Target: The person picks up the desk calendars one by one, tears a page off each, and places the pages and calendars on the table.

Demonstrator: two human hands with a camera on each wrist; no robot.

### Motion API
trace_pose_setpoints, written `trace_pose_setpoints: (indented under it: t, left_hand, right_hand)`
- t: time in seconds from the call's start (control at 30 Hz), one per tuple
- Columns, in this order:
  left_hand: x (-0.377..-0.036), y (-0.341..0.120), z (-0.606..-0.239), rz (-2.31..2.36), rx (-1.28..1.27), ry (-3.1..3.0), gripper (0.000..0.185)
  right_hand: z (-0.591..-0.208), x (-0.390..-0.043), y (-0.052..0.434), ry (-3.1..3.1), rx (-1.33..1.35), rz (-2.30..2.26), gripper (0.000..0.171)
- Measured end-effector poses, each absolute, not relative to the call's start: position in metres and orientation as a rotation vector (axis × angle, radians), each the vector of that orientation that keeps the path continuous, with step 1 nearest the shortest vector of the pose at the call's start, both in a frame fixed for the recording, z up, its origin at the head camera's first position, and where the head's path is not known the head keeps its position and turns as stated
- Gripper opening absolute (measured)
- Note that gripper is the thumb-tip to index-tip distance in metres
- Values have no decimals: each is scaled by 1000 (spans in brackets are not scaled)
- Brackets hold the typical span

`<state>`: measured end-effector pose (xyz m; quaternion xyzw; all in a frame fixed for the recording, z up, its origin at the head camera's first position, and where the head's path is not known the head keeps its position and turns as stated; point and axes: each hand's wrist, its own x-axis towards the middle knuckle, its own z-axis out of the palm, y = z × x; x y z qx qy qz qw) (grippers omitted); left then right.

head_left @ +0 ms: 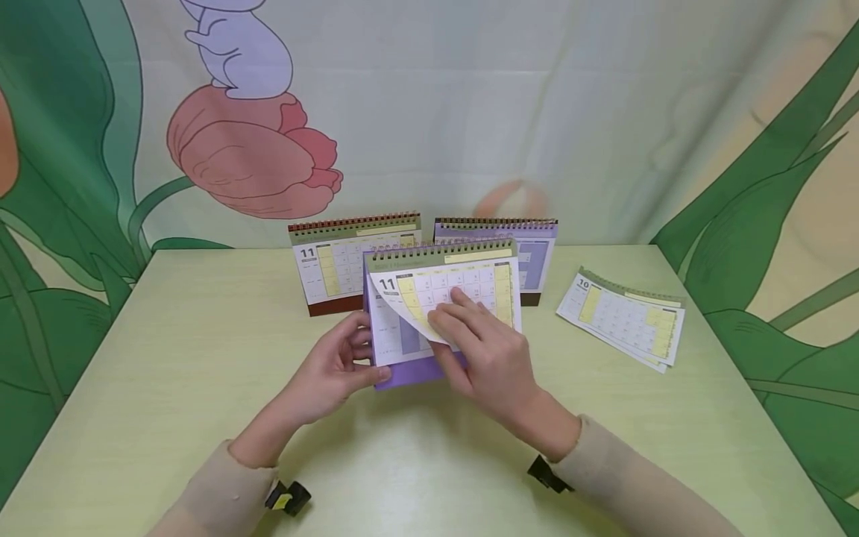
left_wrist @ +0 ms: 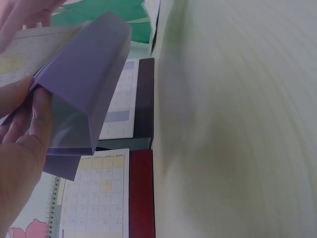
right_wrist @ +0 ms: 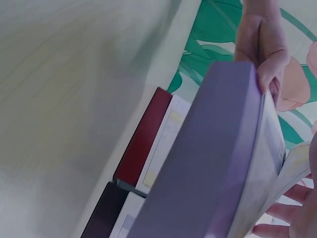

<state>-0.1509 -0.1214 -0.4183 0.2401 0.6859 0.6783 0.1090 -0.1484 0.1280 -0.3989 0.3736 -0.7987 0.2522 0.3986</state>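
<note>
Gripping the lower left edge of the purple desk calendar (head_left: 429, 313), the left hand (head_left: 332, 373) has its fingers curled round the card base, thumb in front; the left wrist view shows the thumb pressed against the folded purple card. The calendar stands at the middle of the pale green tabletop (head_left: 168, 388), tilted up off its front edge as far as the wrist views show. The right hand (head_left: 490, 350) lies over the November page (head_left: 446, 291), its fingers bent and pinching the sheet's lower left corner, which curls upward and shows the next page beneath.

At 11 o'clock from the held calendar stands a red-based desk calendar (head_left: 335, 265), also showing 11, and at 1 o'clock a dark-based desk calendar (head_left: 530, 253) with a purple page. Well apart at 3 o'clock lies a small stack of loose calendar pages (head_left: 624, 317), the top one marked 10.

The calendar looks light and easy to tip, so a steadying hold on the stiff card base seems wise. The page is thin and soft (it already bends freely) and would likely tear at the spiral wire if pulled sideways; a free corner is the sensible place to take it.
</note>
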Motion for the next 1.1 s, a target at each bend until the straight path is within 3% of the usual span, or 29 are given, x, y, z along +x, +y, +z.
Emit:
trace_pose_setpoints:
  t: [0.47, 0.87, 1.1]
  left_hand:
    - [-152, -118, -420, 1983, 651, 2127, 55]
    - [-154, -121, -425, 1993, 637, 2132, 56]
    - [-156, -124, -428, 2002, 616, 2103, 59]
  right_hand:
    - [-399, -140, 119, -2105, 965, 841, 23]
    - [-395, -145, 127, -2194, 973, 1427, 26]
    - [-384, -146, 142, -2330, 843, 1743, 18]
